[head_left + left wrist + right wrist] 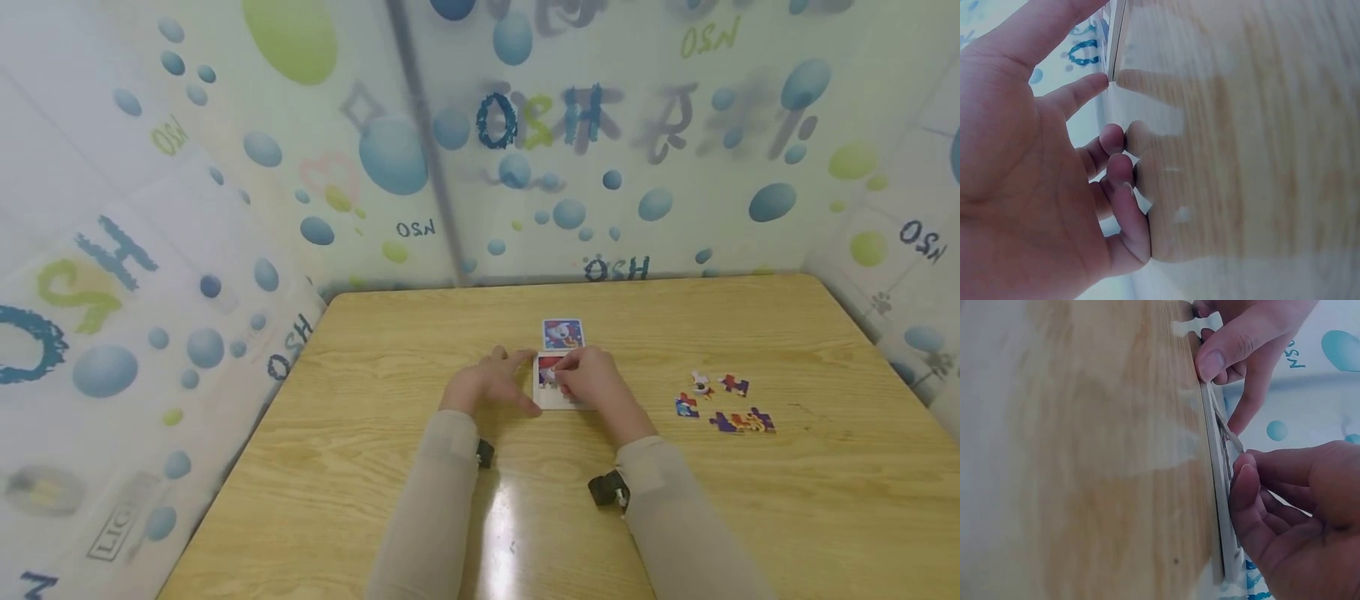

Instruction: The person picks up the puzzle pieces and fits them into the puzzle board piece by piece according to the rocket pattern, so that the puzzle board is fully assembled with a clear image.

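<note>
A small white-rimmed jigsaw tray (537, 383) lies flat on the table, with a red and white picture partly filled in. My right hand (596, 382) is over its right side and pinches a puzzle piece (1230, 432) between thumb and forefinger. That piece is tilted, one edge at the tray. On the left, my left hand (489, 385) spreads its thumb and forefinger against the tray's near and far left corners. Its other fingers (1120, 169) rest loosely bent on the tabletop. My right hand hides much of the tray's picture.
Just beyond the tray lies a square picture card (562, 333). To the right are several loose pieces, among them a red and purple piece (734, 384) and a joined strip (742, 421). The wooden table (360, 400) meets a patterned curtain (660, 242) at the back.
</note>
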`<state>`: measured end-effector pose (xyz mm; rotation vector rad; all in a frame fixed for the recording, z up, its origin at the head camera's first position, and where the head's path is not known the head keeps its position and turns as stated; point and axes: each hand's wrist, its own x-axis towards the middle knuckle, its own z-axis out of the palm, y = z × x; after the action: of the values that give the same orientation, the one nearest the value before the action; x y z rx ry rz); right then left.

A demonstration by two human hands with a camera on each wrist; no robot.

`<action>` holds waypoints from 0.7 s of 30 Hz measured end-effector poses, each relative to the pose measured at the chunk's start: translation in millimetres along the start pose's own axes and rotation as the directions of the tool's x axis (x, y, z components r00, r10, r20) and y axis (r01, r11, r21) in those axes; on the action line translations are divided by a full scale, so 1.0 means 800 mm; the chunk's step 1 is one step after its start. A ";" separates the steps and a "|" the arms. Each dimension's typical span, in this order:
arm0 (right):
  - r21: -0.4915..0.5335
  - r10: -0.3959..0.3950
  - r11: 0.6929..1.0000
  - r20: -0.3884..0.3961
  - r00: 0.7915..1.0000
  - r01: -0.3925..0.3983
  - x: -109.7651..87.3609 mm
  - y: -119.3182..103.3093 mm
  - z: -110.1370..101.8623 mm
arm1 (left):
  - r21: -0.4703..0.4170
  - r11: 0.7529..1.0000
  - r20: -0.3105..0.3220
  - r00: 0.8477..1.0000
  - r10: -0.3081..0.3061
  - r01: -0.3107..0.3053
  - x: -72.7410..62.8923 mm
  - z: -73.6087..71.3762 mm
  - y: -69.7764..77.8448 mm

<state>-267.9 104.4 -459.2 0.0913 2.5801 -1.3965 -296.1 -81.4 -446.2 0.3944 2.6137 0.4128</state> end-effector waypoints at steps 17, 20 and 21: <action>-0.244 -0.050 0.969 -0.031 0.998 0.041 -0.002 -0.003 0.002 | 0.002 1.000 -0.007 1.000 0.006 -0.006 0.001 0.002 -0.001; -0.254 -0.055 0.966 -0.028 0.998 0.046 -0.003 -0.005 0.003 | -0.003 1.000 -0.005 1.000 0.003 -0.003 0.001 0.002 0.000; -0.256 -0.059 0.965 -0.025 0.998 0.050 -0.003 -0.006 0.004 | -0.004 1.000 -0.004 1.000 0.001 -0.001 0.000 0.001 0.000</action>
<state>-265.9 99.7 -456.5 0.0028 2.7834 -1.0735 -295.9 -81.3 -447.3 0.3938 2.6163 0.4201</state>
